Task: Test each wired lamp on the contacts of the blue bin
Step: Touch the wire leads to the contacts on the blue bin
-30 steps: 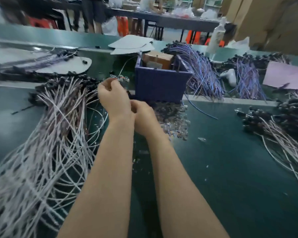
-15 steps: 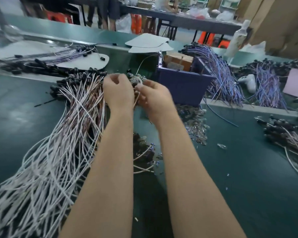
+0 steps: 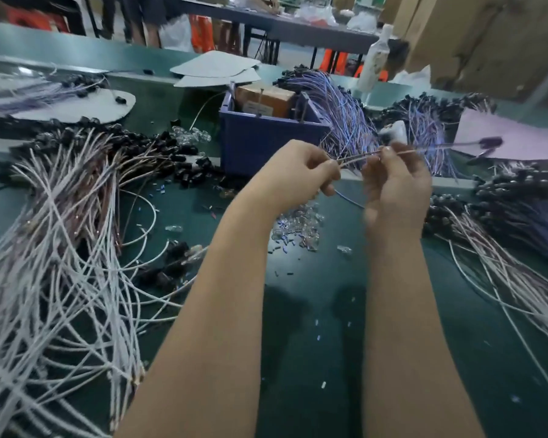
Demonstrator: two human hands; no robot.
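Box (image 3: 268, 101) in bin (image 3: 260, 147); lamp heap (image 3: 64, 210) left.

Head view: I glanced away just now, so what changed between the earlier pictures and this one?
The left hand and right hand moved right, from the white wire pile left of the blue bin to its front right corner. They now pinch one wired lamp stretched between them, its dark end pointing right. Bin and piles stayed put.

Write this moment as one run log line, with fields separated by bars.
left hand: pinches wired lamp | right hand: pinches it too | blue bin: behind hands, lamp not on it
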